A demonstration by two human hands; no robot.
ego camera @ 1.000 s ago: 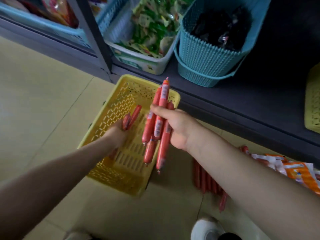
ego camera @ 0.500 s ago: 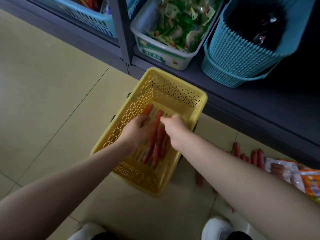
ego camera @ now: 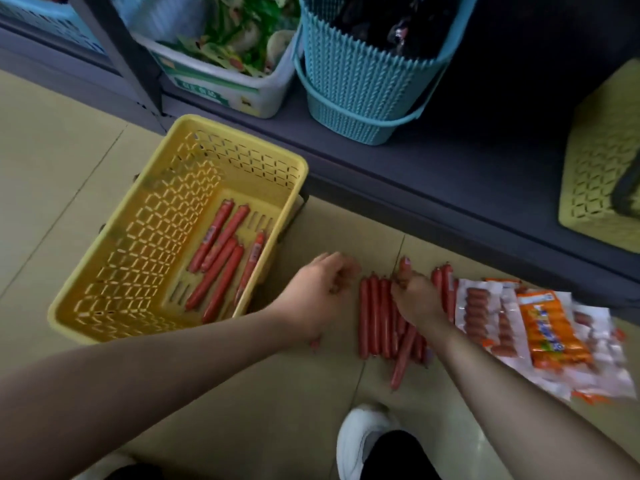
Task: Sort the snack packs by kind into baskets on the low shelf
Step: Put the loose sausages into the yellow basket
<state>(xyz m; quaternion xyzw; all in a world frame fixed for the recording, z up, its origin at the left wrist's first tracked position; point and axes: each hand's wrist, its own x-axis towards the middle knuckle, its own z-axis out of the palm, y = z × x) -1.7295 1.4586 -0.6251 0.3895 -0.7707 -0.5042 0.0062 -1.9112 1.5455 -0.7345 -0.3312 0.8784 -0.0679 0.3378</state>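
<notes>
A yellow basket (ego camera: 114, 271) stands on the floor with several red sausage sticks (ego camera: 221, 261) lying in it. To its right a row of loose red sausage sticks (ego camera: 372, 317) lies on the tiles. My right hand (ego camera: 415, 299) is down on that row, fingers curled around one stick. My left hand (ego camera: 318, 292) hovers just left of the row with loosely curled fingers and holds nothing. Orange and clear sausage packs (ego camera: 550, 334) lie at the right.
On the low dark shelf (ego camera: 450, 161) stand a white bin of green packs (ego camera: 225, 88), a teal woven basket (ego camera: 360, 81) of dark packs and another yellow basket (ego camera: 602, 161) at the right. A shelf post (ego camera: 128, 57) rises behind. My white shoe (ego camera: 363, 438) is below.
Both hands laid their sausage sticks in the yellow basket, left it and moved right to the loose row on the floor. The view has shifted right.
</notes>
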